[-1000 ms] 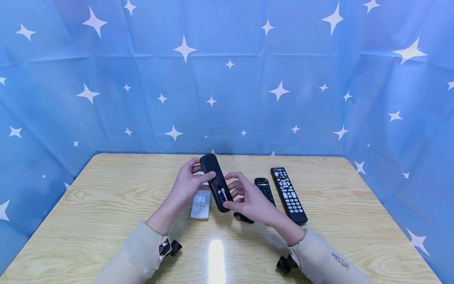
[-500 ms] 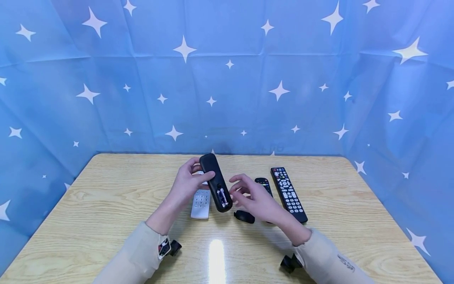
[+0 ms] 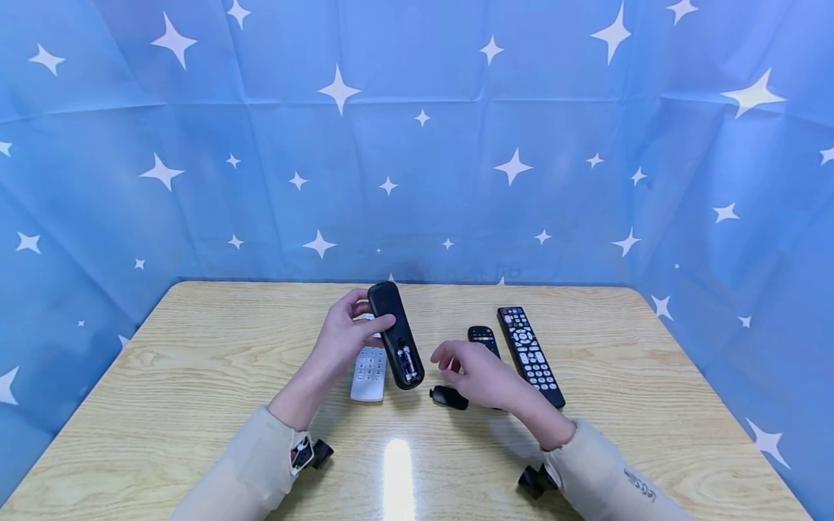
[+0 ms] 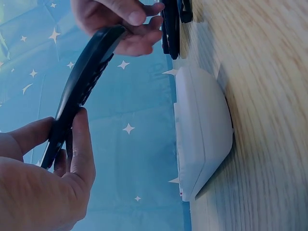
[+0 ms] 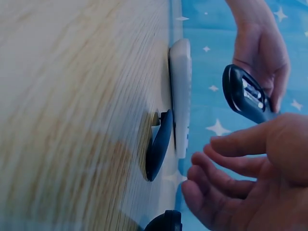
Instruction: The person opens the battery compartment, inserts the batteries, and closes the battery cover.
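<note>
My left hand (image 3: 340, 331) grips a black remote control (image 3: 389, 307), thumb across its back, and holds it above the table. The remote's battery compartment is uncovered at the near end, with batteries (image 3: 407, 362) lying inside. In the left wrist view the same remote (image 4: 79, 79) is seen edge-on, buttons facing away from the thumb. To its right, my right hand (image 3: 482, 375) hovers with loosely bent fingers and nothing between them. Just below those fingers a small black battery cover (image 3: 449, 397) lies on the table; the right wrist view shows this cover (image 5: 160, 149) apart from the hand.
A white remote (image 3: 368, 378) lies on the wooden table (image 3: 228, 347) beneath the held one, partly hidden. Right of it are a smaller black remote (image 3: 483, 335), partly covered by my right hand, and a long black remote (image 3: 531, 354). A blue star-patterned curtain (image 3: 417, 166) stands behind.
My right hand has left the battery compartment and moved right and down toward the battery cover. The left hand and its remote have stayed almost still.
</note>
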Motion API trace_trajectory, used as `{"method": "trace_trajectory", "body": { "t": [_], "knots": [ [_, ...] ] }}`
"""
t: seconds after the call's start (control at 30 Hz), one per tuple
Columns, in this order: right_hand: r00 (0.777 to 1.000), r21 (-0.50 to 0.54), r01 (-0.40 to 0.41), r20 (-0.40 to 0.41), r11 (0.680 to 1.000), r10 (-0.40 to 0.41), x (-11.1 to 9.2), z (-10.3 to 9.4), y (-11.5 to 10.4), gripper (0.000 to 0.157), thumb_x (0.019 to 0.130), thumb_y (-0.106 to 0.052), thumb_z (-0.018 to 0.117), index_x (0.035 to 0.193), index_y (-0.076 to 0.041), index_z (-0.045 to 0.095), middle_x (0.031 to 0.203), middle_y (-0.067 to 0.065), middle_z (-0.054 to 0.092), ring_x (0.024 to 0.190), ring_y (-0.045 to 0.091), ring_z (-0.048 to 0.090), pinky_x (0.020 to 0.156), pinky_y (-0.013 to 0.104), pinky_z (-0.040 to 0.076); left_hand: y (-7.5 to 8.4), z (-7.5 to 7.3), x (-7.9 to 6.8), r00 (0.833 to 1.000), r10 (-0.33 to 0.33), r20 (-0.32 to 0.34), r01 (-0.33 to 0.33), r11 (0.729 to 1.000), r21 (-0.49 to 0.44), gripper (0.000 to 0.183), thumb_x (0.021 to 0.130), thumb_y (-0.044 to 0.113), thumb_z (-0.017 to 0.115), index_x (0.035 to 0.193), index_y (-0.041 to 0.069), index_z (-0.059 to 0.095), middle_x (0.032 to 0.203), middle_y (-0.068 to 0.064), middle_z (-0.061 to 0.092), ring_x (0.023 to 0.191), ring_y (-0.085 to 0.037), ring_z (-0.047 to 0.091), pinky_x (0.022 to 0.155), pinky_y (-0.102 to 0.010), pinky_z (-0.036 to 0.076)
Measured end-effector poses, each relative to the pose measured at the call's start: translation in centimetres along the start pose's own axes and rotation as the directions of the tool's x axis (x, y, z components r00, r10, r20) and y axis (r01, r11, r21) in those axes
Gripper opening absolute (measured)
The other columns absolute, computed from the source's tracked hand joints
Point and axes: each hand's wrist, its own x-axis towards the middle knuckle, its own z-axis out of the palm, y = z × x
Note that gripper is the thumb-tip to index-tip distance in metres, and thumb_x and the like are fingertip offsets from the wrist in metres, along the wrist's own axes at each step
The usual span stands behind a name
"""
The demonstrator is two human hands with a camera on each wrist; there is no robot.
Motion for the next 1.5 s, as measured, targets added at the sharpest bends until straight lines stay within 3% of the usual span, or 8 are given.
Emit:
{"method": "trace_trajectory", "body": {
  "t": [0.2,0.47,0.77,1.0,1.27,1.5],
  "knots": [
    [0.998,-0.055,-0.011,0.058,0.998,0.014,0.1,0.2,0.2,0.014,0.098,0.001,0.064,0.109,-0.003,0.071,0.092,0.0,0.066,0.082,0.013,0.06,0.072,0.032,0.052,0.0,0.0,0.0,1.0,-0.004,0.0,0.004,1.0,-0.007,0.038,0.092,-0.003,0.072,0.126,-0.002,0.057,0.11,-0.017,0.066,0.083,-0.02,0.072,0.069,-0.037,0.061],
    [0.99,-0.095,-0.002,0.142,0.995,0.016,0.2,0.8,0.2,0.02,0.094,0.005,0.068,0.113,-0.002,0.068,0.098,0.006,0.069,0.091,0.022,0.064,0.081,0.042,0.054,0.0,0.1,0.0,1.0,-0.004,0.007,0.004,1.0,-0.002,0.038,0.091,-0.003,0.073,0.125,-0.001,0.058,0.108,-0.015,0.067,0.083,-0.021,0.072,0.07,-0.038,0.061],
    [0.987,-0.143,0.049,0.161,0.988,-0.026,0.1,0.9,0.1,0.021,0.093,0.006,0.068,0.111,-0.004,0.07,0.093,0.006,0.067,0.085,0.019,0.062,0.077,0.04,0.053,0.0,0.2,-0.1,1.0,-0.008,-0.005,0.008,1.0,0.015,0.038,0.09,-0.003,0.074,0.125,0.0,0.06,0.107,-0.015,0.066,0.082,-0.02,0.071,0.069,-0.037,0.061],
    [0.982,-0.127,0.033,0.186,0.991,-0.009,0.0,0.7,0.1,0.019,0.093,0.005,0.07,0.107,-0.008,0.073,0.084,-0.003,0.063,0.076,0.013,0.057,0.071,0.036,0.05,0.0,0.2,-0.1,1.0,-0.006,-0.005,0.006,1.0,0.014,0.036,0.09,-0.003,0.074,0.124,-0.001,0.06,0.106,-0.015,0.066,0.081,-0.02,0.071,0.069,-0.037,0.061],
    [0.975,-0.04,-0.012,0.221,0.999,0.021,-0.3,0.3,0.2,0.018,0.093,0.002,0.072,0.106,-0.01,0.074,0.084,-0.004,0.064,0.074,0.012,0.059,0.069,0.035,0.052,0.0,0.2,-0.1,1.0,0.005,0.003,-0.005,1.0,0.012,0.035,0.091,-0.003,0.074,0.123,-0.003,0.059,0.104,-0.015,0.067,0.08,-0.018,0.071,0.069,-0.036,0.061],
    [0.973,0.011,-0.004,0.232,1.0,0.002,-0.5,-0.2,0.4,0.016,0.092,-0.001,0.074,0.104,-0.012,0.071,0.083,-0.005,0.062,0.075,0.014,0.057,0.068,0.035,0.049,0.2,0.2,-0.2,1.0,0.003,0.007,-0.003,1.0,0.014,0.036,0.09,-0.003,0.073,0.124,-0.001,0.059,0.105,-0.014,0.066,0.081,-0.019,0.071,0.07,-0.037,0.061]
  ]
}}
